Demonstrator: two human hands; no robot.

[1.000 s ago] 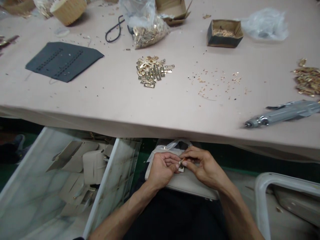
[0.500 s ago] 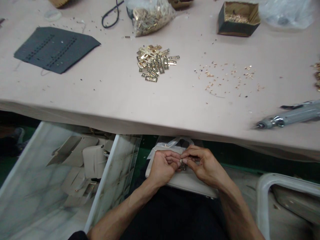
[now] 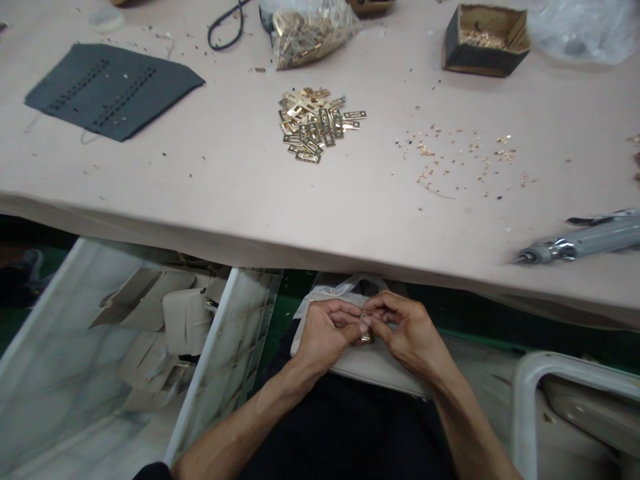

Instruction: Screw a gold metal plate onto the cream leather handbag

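Observation:
A cream handbag lies on my lap, its pale strap looped near the table edge. Over it, my left hand and my right hand meet, thumbs and fingertips pinched together. Between the fingertips a small gold metal fitting partly shows; the fingers cover the rest, and how it joins the bag is hidden. On the table beyond lies a pile of gold metal plates. Tiny gold screws are scattered to its right.
A grey electric screwdriver rests at the table's right. Farther back are a small box of gold bits and a plastic bag of plates. A dark panel lies left. Below, a white crate holds several cream bags; a pale frame stands right.
The view has shifted slightly. Both hands stay pinched together over the handbag, with small finger movements; the gold fitting beneath them shows more brightly.

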